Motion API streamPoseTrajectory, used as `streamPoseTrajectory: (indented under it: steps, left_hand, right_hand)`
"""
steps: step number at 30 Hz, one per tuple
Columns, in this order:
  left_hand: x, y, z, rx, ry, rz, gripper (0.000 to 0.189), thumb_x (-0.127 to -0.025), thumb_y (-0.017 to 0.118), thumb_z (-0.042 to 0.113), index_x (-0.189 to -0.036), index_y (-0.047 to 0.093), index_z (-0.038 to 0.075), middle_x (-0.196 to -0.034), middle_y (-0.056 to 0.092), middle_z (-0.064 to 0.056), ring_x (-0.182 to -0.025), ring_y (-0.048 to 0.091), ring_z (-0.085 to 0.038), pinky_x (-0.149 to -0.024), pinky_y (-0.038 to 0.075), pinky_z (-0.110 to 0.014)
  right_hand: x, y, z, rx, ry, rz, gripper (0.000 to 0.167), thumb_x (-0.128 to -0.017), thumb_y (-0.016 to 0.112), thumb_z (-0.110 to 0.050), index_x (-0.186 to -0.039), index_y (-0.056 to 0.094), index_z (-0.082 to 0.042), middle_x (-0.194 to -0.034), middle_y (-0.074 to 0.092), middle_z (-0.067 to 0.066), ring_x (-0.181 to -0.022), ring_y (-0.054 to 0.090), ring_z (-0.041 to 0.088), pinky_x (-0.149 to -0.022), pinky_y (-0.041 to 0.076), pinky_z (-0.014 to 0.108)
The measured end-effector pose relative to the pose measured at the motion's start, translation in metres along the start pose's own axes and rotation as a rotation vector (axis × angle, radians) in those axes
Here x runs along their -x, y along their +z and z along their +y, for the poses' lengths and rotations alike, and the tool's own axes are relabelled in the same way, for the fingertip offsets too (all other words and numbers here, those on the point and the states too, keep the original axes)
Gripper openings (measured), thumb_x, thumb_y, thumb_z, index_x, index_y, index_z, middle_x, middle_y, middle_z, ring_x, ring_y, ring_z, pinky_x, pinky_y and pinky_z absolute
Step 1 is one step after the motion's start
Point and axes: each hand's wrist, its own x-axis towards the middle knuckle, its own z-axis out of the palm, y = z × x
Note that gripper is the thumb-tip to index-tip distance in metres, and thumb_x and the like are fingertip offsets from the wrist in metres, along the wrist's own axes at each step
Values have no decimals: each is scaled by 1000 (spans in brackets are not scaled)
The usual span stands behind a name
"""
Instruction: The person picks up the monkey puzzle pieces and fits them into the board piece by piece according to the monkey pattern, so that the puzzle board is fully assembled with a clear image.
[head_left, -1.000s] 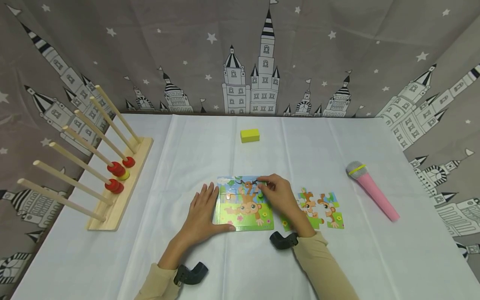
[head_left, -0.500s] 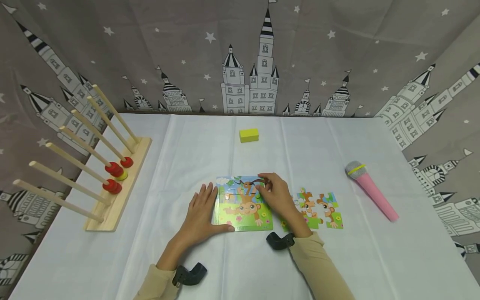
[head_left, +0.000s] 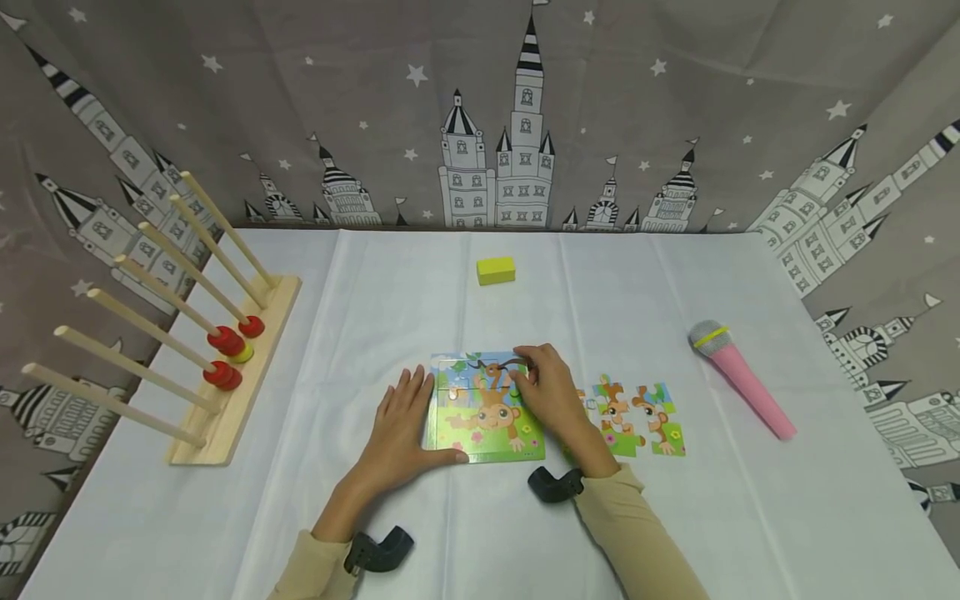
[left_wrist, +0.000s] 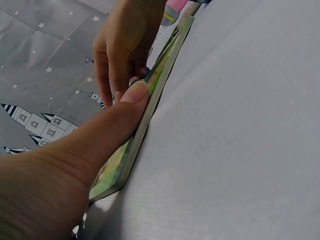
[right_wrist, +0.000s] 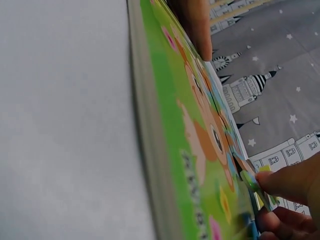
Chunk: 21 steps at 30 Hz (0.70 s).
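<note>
A picture puzzle board (head_left: 491, 446) with a monkey design lies on the white tablecloth. My left hand (head_left: 401, 429) rests along its left side with fingers stretched out, and the thumb lies on the bottom edge. At the board's upper right corner, my right hand (head_left: 555, 396) pinches a small puzzle piece (right_wrist: 251, 181) between thumb and fingers. The right wrist view shows this piece tilted, right over a dark gap in the picture; the head view has it hidden behind the fingers. Loose puzzle pieces (head_left: 662, 421) lie to the right of the board, partly covered by my right forearm.
A wooden peg stand (head_left: 262, 333) with red and yellow rings stands at the left. Beyond the board sits a yellow block (head_left: 496, 271). To the right lies a pink toy microphone (head_left: 750, 387). A grey castle-print curtain (head_left: 375, 83) hangs behind the table.
My right hand has shifted slightly at the board's upper right corner, and the green bit seen under its fingers earlier is now out of sight. The left hand stays in place.
</note>
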Motion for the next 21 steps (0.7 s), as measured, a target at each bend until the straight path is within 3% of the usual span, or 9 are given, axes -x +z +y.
streamPoseTrajectory:
  steps: [14, 21]
  left_hand:
    - [-2, 1, 0, -11, -1, 4, 115, -60, 75, 57, -144, 19, 1, -152, 12, -17, -141, 4, -34, -113, 6, -52]
    - [-1, 1, 0, -6, 2, 7, 115, -60, 75, 56, -143, 20, 0, -152, 13, -18, -141, 5, -35, -112, 6, -52]
  right_hand:
    - [3, 4, -8, 118, 79, 113, 40, -76, 73, -21, -112, 62, -7, -85, 62, 8, -61, 47, 12, -53, 38, 22]
    - [5, 6, -8, 96, 83, 92, 41, -77, 72, -20, -113, 60, -5, -107, 58, 14, -69, 49, 16, -59, 42, 25]
